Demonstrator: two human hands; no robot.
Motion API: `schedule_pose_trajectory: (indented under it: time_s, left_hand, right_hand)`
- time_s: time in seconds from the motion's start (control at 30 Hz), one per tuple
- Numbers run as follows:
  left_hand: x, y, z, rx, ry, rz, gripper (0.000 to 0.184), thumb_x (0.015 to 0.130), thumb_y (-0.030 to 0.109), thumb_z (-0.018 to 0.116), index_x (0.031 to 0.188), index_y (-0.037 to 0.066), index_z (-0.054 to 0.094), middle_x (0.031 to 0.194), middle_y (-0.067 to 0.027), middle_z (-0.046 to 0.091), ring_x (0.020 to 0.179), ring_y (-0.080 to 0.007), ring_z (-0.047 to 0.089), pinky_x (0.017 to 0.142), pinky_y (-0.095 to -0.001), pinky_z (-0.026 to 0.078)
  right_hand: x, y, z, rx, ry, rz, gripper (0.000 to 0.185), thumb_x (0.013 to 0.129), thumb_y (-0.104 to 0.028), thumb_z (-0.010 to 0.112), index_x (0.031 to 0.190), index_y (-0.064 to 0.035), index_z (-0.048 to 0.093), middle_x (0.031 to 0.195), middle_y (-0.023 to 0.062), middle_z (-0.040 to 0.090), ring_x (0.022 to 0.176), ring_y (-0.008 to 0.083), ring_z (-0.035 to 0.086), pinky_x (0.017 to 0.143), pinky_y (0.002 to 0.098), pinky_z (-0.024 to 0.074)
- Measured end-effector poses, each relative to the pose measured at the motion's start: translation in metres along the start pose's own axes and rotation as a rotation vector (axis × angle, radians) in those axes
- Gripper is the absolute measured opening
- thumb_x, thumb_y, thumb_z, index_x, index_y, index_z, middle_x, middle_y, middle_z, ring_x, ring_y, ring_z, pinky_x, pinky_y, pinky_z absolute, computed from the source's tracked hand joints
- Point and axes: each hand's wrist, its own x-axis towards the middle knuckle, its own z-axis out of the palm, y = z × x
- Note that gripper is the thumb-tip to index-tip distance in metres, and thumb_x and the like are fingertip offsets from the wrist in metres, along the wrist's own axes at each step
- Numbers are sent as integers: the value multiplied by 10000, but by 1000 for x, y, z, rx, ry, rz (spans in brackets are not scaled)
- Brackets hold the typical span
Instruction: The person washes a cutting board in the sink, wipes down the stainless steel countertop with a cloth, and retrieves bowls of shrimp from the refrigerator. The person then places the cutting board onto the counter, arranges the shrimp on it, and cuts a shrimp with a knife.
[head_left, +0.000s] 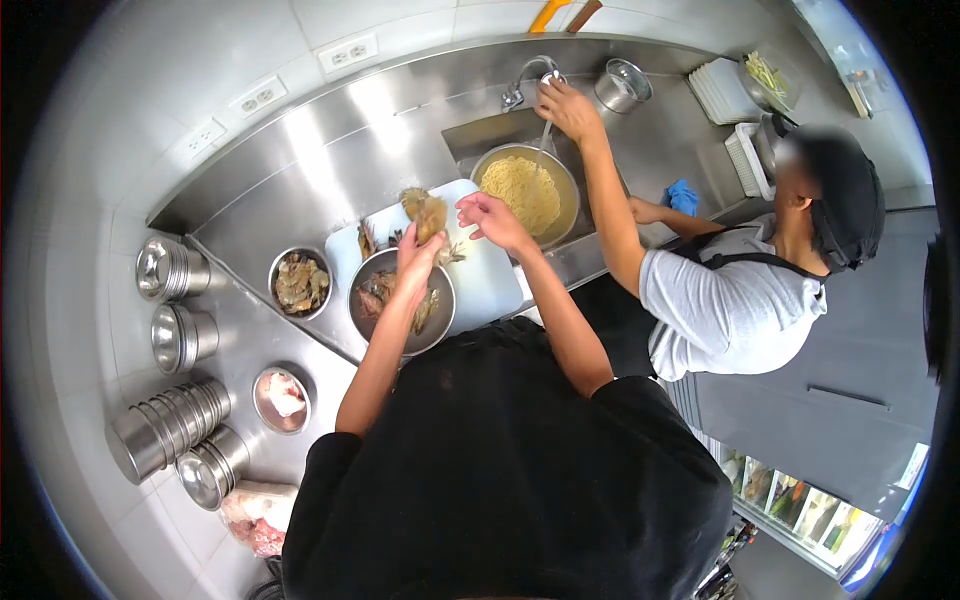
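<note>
My left hand (pixel 420 255) grips a large brownish prawn (pixel 430 214) above the white cutting board (pixel 490 285). Just to its right hovers my right hand (pixel 490 218), fingers apart and nothing seen in them. Under my left forearm a metal bowl (pixel 451 315) stands partly on the board, with prawn pieces (pixel 375 292) inside; the forearm hides part of it. More prawns (pixel 367 238) lie on the board behind the bowl. To the left, a smaller metal bowl (pixel 300 283) is heaped with dark prawns or shells, which I cannot tell apart.
On my right a co-worker's hand (pixel 570 108) is at the faucet (pixel 513 95), above a bowl of noodles (pixel 520 195) in the sink. Stacked metal containers (pixel 165 425) line the left wall, near a small bowl (pixel 283 398) with pale meat. A blue cloth (pixel 682 197) lies right.
</note>
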Motion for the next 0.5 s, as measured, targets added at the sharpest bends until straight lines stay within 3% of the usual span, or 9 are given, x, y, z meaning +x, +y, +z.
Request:
schedule_pose_trajectory:
  time_s: [0.03, 0.13, 0.17, 0.3, 0.5]
  left_hand:
    - [16, 2, 17, 3, -15, 6, 479, 893, 84, 656, 1340, 1, 506, 1181, -77, 638, 1034, -154, 611, 895, -298, 485]
    - [64, 7, 74, 67, -83, 63, 459, 893, 81, 635, 1334, 14, 527, 1178, -83, 648, 1034, -167, 621, 893, -306, 490]
    - [83, 6, 93, 98, -110, 87, 449, 892, 79, 627, 1328, 20, 539, 1171, -84, 654, 1032, -171, 625, 894, -308, 491]
    - [180, -33, 148, 215, -293, 72, 357, 901, 60, 621, 1255, 22, 599, 1074, -63, 676, 971, -154, 624, 856, -301, 493]
    - [283, -70, 217, 88, -343, -53, 289, 921, 57, 615, 1209, 27, 624, 1043, -32, 675, 929, -119, 610, 840, -276, 482]
  right_hand:
    - [8, 1, -11, 21, -44, 37, 344, 993, -320, 545, 1215, -61, 587, 1077, 59, 632, 984, 184, 632, 723, 318, 570]
    - [19, 3, -34, 243, 85, 68, 394, 988, -347, 558, 1270, -72, 542, 1121, 61, 607, 1028, 188, 603, 727, 327, 573]
    - [23, 2, -44, 330, 97, 78, 396, 983, -354, 569, 1271, -88, 516, 1130, 56, 589, 1055, 189, 579, 757, 373, 577]
    - [70, 25, -114, 360, 342, 115, 324, 961, -332, 606, 1173, -96, 540, 1082, 56, 600, 991, 180, 597, 749, 411, 553]
    - [159, 60, -221, 229, 492, 54, 474, 885, -275, 715, 1270, -71, 528, 1058, 67, 630, 891, 168, 608, 683, 367, 521]
